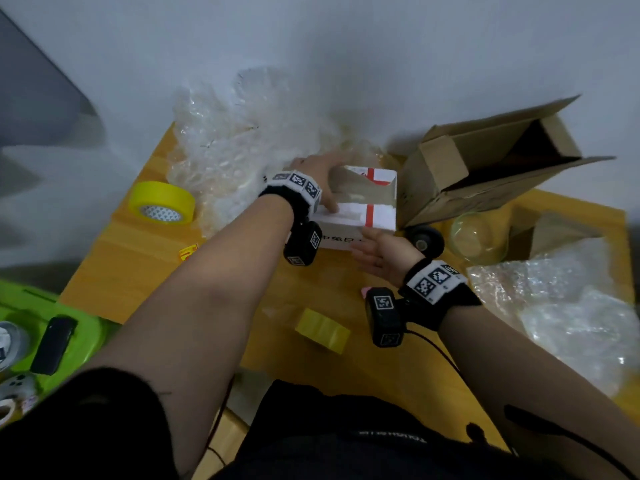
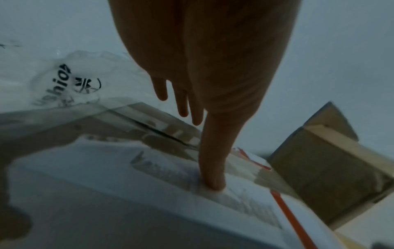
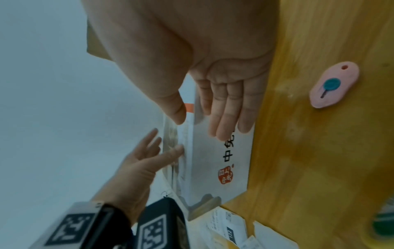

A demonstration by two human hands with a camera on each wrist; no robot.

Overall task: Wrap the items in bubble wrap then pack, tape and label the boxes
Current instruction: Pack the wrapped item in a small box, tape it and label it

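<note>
White box (image 1: pixel 360 206) sits mid-desk (image 1: pixel 145 268); left hand (image 1: pixel 320 174) lies flat on its top, fingers straight, thumb pressing the near flap, right hand (image 1: pixel 381 252) spread flat against the near side. Only the right wrist view shows a pink cutter (image 3: pixel 333 86) on the desk. Bubble wrap (image 1: pixel 242 140) at 11 o'clock, open carton (image 1: pixel 485 168) at 2; box contents hidden.

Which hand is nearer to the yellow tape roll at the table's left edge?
The left hand. It rests on top of the white box, on the side toward the yellow tape roll. The right hand touches the box's near side, farther from the roll.
</note>
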